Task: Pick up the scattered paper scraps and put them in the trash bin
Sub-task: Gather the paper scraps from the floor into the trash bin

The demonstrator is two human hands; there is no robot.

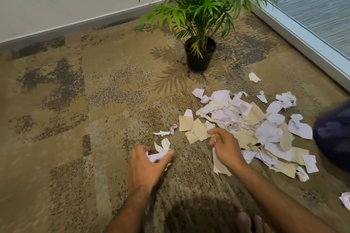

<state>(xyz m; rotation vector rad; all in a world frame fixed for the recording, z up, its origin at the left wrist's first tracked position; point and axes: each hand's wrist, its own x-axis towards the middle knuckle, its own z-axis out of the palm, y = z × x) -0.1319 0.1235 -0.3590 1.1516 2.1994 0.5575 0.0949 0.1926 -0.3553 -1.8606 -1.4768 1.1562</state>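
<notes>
Many torn white and beige paper scraps (244, 119), judged light, limp and easily crushed, are heaped centre-right on patterned carpet (75, 119); left hand (145, 164) is closed on a white scrap (157, 155), right hand (225, 145) pinches another.
</notes>
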